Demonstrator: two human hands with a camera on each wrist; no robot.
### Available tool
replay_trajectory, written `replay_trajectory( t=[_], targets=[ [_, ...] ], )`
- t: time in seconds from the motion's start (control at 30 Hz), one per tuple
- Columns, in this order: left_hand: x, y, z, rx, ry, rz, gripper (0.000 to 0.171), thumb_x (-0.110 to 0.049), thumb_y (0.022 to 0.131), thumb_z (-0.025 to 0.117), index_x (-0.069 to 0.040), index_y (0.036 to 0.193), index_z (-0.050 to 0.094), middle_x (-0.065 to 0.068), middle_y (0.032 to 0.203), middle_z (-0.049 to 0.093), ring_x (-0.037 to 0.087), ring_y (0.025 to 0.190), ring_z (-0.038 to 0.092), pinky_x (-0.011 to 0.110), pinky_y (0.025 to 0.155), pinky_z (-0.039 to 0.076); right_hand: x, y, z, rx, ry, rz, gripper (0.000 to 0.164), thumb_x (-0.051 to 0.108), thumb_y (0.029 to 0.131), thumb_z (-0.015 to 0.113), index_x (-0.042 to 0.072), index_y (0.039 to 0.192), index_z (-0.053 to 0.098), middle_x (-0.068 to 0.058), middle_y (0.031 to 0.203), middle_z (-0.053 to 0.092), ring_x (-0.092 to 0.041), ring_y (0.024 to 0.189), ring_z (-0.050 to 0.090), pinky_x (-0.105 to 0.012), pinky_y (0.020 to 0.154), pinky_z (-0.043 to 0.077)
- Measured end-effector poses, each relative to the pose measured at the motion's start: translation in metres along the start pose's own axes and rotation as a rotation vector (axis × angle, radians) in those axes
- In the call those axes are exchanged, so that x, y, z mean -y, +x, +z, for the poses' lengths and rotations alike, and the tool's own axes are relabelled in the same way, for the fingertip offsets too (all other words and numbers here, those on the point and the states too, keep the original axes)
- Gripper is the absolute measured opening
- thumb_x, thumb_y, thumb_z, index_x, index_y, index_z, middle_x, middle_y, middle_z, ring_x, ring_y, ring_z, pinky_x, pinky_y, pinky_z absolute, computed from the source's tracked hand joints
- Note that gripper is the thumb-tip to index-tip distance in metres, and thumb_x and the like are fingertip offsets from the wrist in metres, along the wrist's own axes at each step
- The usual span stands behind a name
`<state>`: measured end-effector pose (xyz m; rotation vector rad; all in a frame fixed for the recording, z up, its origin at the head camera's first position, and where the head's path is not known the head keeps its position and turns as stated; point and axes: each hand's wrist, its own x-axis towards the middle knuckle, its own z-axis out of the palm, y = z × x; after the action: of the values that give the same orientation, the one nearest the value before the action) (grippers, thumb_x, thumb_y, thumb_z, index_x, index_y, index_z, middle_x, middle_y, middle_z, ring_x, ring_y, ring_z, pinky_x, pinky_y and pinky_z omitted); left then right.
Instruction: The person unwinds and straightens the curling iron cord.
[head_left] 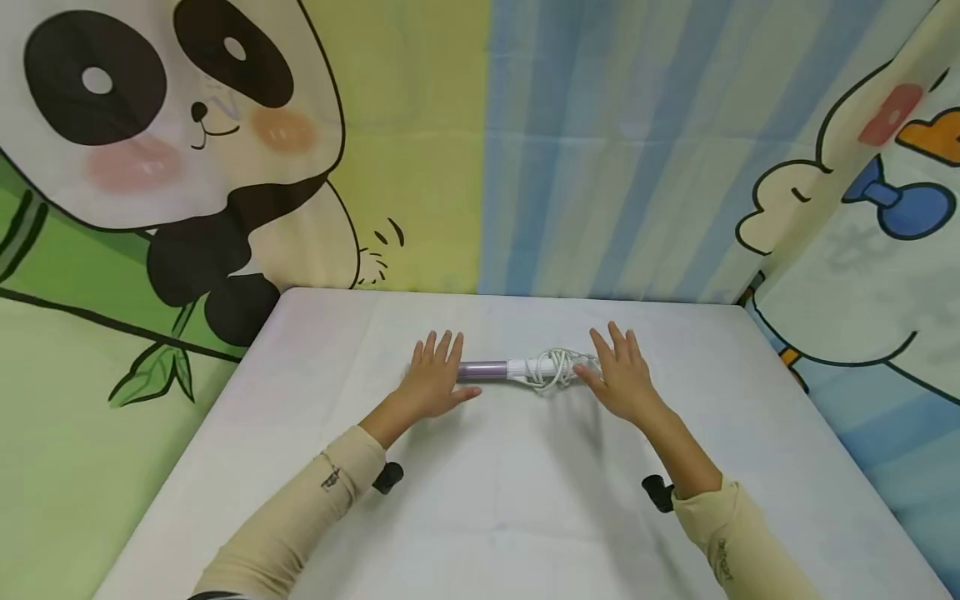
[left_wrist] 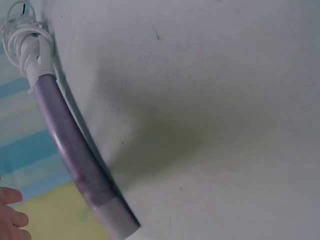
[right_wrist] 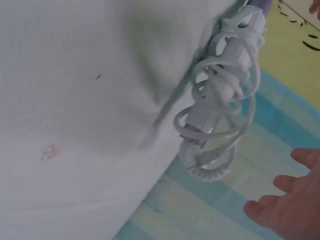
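A curling iron with a purple barrel lies crosswise on the white table. Its white handle, wrapped in loops of white cord, points right. In the left wrist view the purple barrel ends in a greyish tip. My left hand is spread beside that tip and covers it in the head view. At the handle end, my right hand has its fingers extended, the thumb by the cord. The right wrist view shows a gap between the right hand and the corded handle. Neither hand grips anything.
The white table runs back to a cloth backdrop with a panda, yellow and blue stripes. A patterned cloth hangs along the right side. Small black devices sit at both wrists.
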<state>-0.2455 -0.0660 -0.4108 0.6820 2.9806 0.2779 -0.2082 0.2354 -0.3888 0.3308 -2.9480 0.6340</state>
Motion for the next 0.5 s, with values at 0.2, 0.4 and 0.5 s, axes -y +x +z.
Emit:
replay_trajectory(
  t=[0.2, 0.4, 0.5],
  targets=[
    [-0.004, 0.029, 0.027, 0.17, 0.003, 0.013, 0.091, -0.051, 0.085, 0.055, -0.004, 0.146, 0.007, 0.022, 0.15, 0.015, 0.043, 0.138, 0.009, 0.053, 0.111, 0.009, -0.036, 0.021, 0.017, 0.15, 0.117, 0.077, 0.08, 0.034, 0.088, 0.057, 0.002, 0.144, 0.011, -0.034, 0.145, 0.003, -0.057, 0.128, 0.015, -0.068, 0.095, 0.024],
    [-0.009, 0.058, 0.043, 0.167, 0.076, 0.036, 0.073, -0.043, 0.085, 0.058, -0.007, 0.141, 0.028, 0.019, 0.135, 0.04, 0.038, 0.128, 0.035, 0.049, 0.106, 0.026, -0.052, 0.032, 0.018, 0.163, 0.139, 0.122, 0.064, 0.016, 0.087, 0.06, -0.003, 0.138, 0.027, -0.031, 0.14, 0.019, -0.047, 0.117, 0.042, -0.056, 0.094, 0.037],
    [-0.01, 0.069, 0.048, 0.078, 0.084, 0.064, 0.054, -0.037, 0.088, 0.057, -0.002, 0.127, 0.043, 0.018, 0.12, 0.048, 0.035, 0.114, 0.046, 0.046, 0.096, 0.038, -0.056, 0.035, 0.017, 0.123, 0.14, 0.129, 0.054, 0.016, 0.086, 0.062, -0.002, 0.131, 0.037, -0.029, 0.14, 0.022, -0.043, 0.114, 0.047, -0.054, 0.09, 0.04]
  ],
)
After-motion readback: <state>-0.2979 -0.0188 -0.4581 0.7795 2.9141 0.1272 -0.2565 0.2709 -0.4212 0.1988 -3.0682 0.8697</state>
